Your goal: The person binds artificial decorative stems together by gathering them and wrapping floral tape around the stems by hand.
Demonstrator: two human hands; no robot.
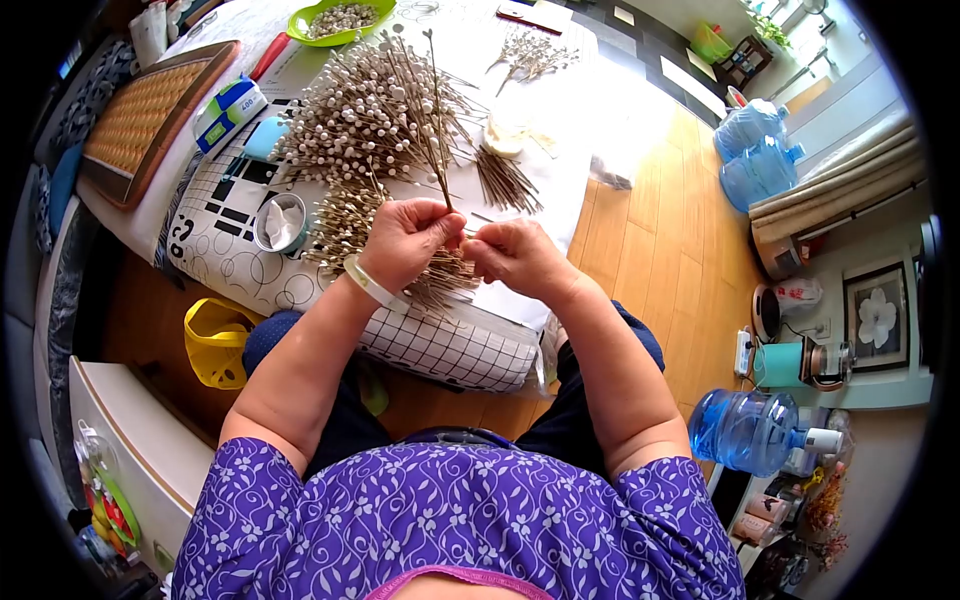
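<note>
— Holding what in the left hand [400, 240]?

— Gripping a dark twig spray [441, 165] by the lower end, with thumb and fingers closed around it. Slanting up and away over the table [560, 205].

— And doing what with the right hand [520, 258]?

— Pinching, with fingertips drawn together just beside the left hand. (Cannot tell on what: too small to make out.)

— Anywhere near, anything else?

— See, behind the twig spray, a big heap of white-beaded stems [345, 115]. Beside and partly behind the left hand, find a smaller heap of cream-tipped stems [345, 212]. Beyond the right hand, note a bunch of bare sticks [508, 182], with a cream roll [503, 139] next to it. Farther off, spot a green bowl [300, 33] with beads in it.
</note>
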